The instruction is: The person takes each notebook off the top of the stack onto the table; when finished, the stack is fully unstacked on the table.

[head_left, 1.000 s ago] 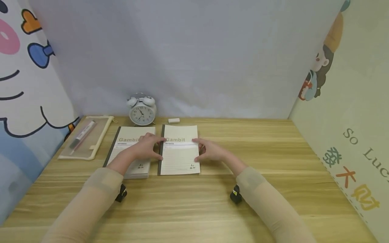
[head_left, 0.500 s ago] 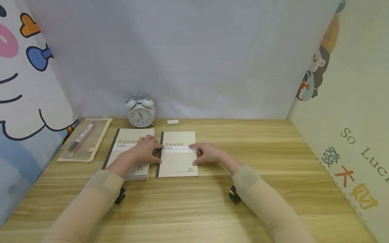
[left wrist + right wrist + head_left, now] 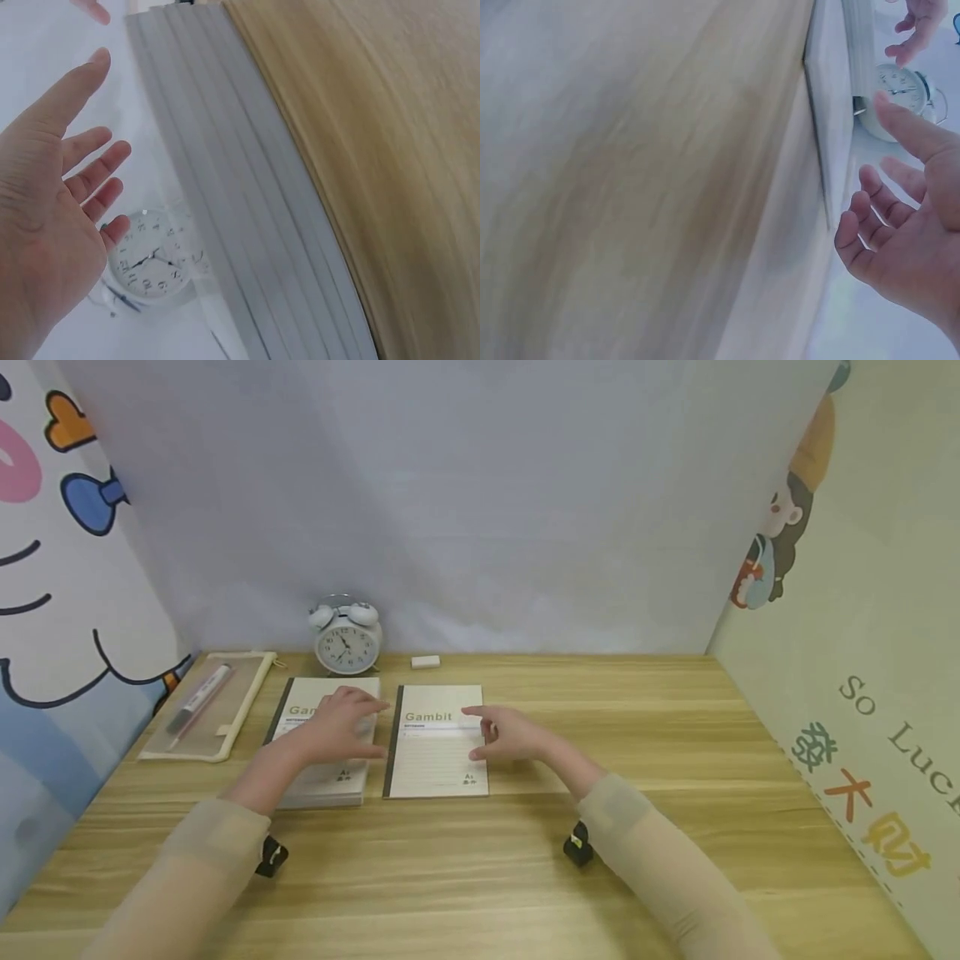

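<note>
A single Gambit notebook [image 3: 438,768] with a dark spine strip lies flat on the wooden table. To its left is a thick stack of like notebooks [image 3: 351,783], whose layered page edges fill the middle of the left wrist view. My left hand [image 3: 335,728] hovers over the stack, thumb and fingers spread, fingertips just left of the single notebook's spine. At that notebook's right edge is my right hand [image 3: 516,735], its thumb and index finger apart and overlapping the cover in the head view. Neither palm holds anything in the wrist views.
Behind the stack stands a white twin-bell alarm clock [image 3: 347,647], with a small white eraser [image 3: 425,662] to its right. A mesh zip pouch [image 3: 243,693] containing a marker [image 3: 198,700] lies at the far left. A pale curtain [image 3: 480,527] closes off the back.
The single notebook has come slightly nearer and lies flat. My left hand has drawn back leftward from its spine, over the stack. My right hand stays by its right edge.
</note>
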Demonstrator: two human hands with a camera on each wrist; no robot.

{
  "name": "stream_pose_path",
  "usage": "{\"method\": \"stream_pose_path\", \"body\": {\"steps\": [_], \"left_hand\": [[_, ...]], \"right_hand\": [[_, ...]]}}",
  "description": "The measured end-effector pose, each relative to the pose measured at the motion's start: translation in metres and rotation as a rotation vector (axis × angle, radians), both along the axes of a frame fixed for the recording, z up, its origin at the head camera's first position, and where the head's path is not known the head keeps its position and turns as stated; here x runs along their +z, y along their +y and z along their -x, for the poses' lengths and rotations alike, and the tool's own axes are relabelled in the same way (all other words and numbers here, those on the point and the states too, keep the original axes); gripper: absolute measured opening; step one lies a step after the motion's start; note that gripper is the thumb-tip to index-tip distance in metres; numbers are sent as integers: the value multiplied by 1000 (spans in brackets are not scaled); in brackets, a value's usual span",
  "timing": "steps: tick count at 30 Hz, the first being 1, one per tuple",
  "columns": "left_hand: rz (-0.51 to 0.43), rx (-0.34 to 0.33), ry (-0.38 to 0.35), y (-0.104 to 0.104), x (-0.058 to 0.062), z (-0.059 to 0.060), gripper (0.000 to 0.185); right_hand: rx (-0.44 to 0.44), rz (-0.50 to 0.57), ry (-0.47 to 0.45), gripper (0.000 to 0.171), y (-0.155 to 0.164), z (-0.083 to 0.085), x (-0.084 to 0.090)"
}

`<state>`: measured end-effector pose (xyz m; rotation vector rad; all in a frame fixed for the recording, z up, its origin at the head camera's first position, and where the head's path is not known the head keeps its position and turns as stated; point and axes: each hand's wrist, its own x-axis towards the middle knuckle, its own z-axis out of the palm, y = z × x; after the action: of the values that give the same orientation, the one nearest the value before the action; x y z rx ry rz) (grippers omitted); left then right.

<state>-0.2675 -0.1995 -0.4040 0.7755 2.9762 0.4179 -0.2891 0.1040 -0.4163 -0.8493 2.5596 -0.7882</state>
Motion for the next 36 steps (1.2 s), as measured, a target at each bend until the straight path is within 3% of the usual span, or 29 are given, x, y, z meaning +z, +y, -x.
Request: {"method": "stream_pose_path", "body": {"steps": [8,17,24,30,36], "left_hand": [[-74,65,-11,-31,11,-10,78],[-126,128,-22,-69,11,-18,84],[-89,190,4,-98,0,-23,92],[-136,208,-55,-112,-8,-22,104],[-166,239,-118,-124,-18,-22,106]], "right_hand": [[22,13,67,73,-22,-10,18],[-8,98,66,68,-57,-17,12],[28,94,62,70,-81,-24,9],[45,133,43,74,-102,-26,-2],[82,96,53,76,-123,-28,-13]]}}
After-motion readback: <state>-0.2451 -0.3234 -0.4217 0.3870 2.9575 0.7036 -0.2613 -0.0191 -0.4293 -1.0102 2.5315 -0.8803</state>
